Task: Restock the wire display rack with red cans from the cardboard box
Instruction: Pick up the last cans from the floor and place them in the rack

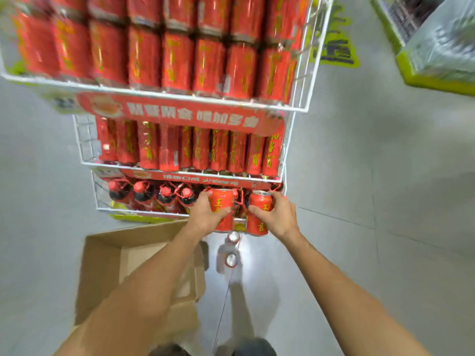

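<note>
looking down over a white wire display rack (84,140) of three tiers on a grey floor (385,176).

in the left grip (205,214), a left can (222,201), red with yellow lettering, upright, thumb laid across its front and fingers curled round the back. in the right grip (279,217), a right can (258,222) of the same kind, upright, silver top showing, fingers wrapped round its side. both cans side by side with a narrow gap between, at the front right of the lowest tier, just past its front wire; cannot tell whether either touches the rack.

top tier packed with stacked cans (144,55), heavily blurred. middle tier filled with a row of cans (200,147) almost from end to end, bare wire at the left end. lowest tier holding dark bottles (142,192) with red caps along its left part. red banner (185,114) with white lettering across the front under the top tier, a narrower one under the middle tier.

cardboard box (102,265) on the floor at lower left, flaps open, just in front of the rack's foot and partly hidden by the left forearm. two small round silvery tops (233,237) on the floor below the grips, too blurred to name. green and yellow display (437,60) at upper right, well apart from the rack.
</note>
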A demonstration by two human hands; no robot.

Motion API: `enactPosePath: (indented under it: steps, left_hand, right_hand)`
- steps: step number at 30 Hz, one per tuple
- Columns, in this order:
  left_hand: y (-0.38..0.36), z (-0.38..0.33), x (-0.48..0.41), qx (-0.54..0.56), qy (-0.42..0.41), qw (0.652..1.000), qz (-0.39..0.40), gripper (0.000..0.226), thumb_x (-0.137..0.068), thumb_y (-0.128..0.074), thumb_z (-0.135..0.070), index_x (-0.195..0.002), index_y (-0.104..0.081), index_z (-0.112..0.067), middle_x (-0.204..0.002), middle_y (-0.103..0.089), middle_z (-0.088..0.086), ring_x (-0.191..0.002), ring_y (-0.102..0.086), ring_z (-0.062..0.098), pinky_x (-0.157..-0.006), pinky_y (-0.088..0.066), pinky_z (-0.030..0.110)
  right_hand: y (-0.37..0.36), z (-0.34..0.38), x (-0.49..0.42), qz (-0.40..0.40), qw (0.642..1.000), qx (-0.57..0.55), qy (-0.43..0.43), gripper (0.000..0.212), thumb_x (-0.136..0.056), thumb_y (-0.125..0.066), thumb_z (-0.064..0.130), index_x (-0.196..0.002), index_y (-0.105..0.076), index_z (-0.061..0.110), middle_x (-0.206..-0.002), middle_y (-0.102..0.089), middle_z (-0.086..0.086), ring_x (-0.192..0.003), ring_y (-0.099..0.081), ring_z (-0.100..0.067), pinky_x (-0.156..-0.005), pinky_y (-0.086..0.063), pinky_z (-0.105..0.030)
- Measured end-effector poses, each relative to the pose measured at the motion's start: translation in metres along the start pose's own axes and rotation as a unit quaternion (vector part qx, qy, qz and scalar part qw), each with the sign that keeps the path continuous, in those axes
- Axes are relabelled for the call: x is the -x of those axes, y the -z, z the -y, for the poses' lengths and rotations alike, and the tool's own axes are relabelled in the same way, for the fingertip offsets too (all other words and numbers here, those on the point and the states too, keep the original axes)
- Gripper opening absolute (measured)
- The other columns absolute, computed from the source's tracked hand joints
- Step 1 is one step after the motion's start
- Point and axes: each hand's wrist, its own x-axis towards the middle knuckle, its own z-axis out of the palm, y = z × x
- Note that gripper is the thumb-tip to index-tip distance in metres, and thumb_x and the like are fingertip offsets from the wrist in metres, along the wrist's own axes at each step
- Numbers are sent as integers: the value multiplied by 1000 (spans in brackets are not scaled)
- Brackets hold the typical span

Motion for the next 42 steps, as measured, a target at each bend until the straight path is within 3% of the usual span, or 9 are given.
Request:
enactPosePath:
  steps: [4,8,12,15,20,27,32,37,42]
  left_hand:
    - [83,-128,68,34,-61,998,-6,49,-78,-89,-16,-110,-52,-17,-91,-63,-7,-83,-65,12,-80,-56,24]
    - [151,-214,99,76,-110,991,-12,69,-52,-94,-55,-105,-54,-33,-103,-74,4,-95,-73,24,-92,-58,54]
    - [215,-292,136,67,-172,982,-28,78,-48,-89,-62,-112,-55,-32,-116,-72,10,-107,-72,29,-95,-58,55]
    - [256,-334,168,49,-219,973,-58,90,-53,-87,-67,-127,-60,-22,-123,-70,3,-113,-69,21,-98,-58,46]
    - [300,-374,188,36,-259,961,-86,78,-55,-87,-70,-117,-73,-25,-108,-77,-7,-99,-74,10,-92,-61,41]
    - [311,-457,179,23,-283,949,-137,81,-53,-89,-66,-117,-74,-18,-107,-77,-4,-100,-72,14,-94,-59,42]
    - [293,-508,159,9,-296,941,-160,79,-72,-93,-43,-136,-62,-9,-127,-65,0,-119,-61,19,-93,-45,27]
    - [282,-525,139,10,-262,950,-168,91,-69,-93,-47,-141,-57,-6,-139,-62,10,-128,-59,26,-108,-49,39]
    - [280,-520,127,-33,-233,958,-163,85,-50,-88,-70,-112,-75,-14,-107,-77,1,-106,-71,22,-93,-59,43]
  right_hand:
    - [93,138,33,-12,999,-14,42,43,-75,-91,35,-107,-63,28,-86,-67,16,-72,-56,11,-68,-39,3]
    - [164,256,59,-48,993,-28,101,49,-72,-92,39,-112,-66,28,-95,-70,12,-82,-64,2,-73,-40,3]
    - [202,339,76,-90,982,-47,161,76,-62,-85,63,-126,-66,25,-109,-75,8,-100,-71,-8,-93,-57,-31]
    - [216,382,89,-109,971,-58,205,73,-70,-90,50,-132,-64,22,-118,-72,4,-108,-68,-12,-98,-55,-35]
    - [227,427,86,-125,958,-87,241,75,-66,-88,58,-130,-66,26,-116,-73,11,-105,-69,-7,-96,-58,-37]
    - [273,469,40,-151,949,-108,257,74,-64,-87,63,-126,-68,27,-113,-73,12,-104,-68,-8,-93,-59,-37]
    - [309,480,2,-186,944,-92,255,72,-66,-87,63,-125,-70,26,-106,-76,12,-101,-70,-10,-91,-60,-35]
    - [315,482,-16,-187,951,-62,238,48,-69,-88,55,-106,-72,29,-88,-73,16,-88,-70,-10,-83,-60,-39]
    - [309,482,-31,-192,956,-24,219,42,-72,-84,59,-98,-71,28,-87,-73,11,-87,-69,-17,-81,-56,-37]
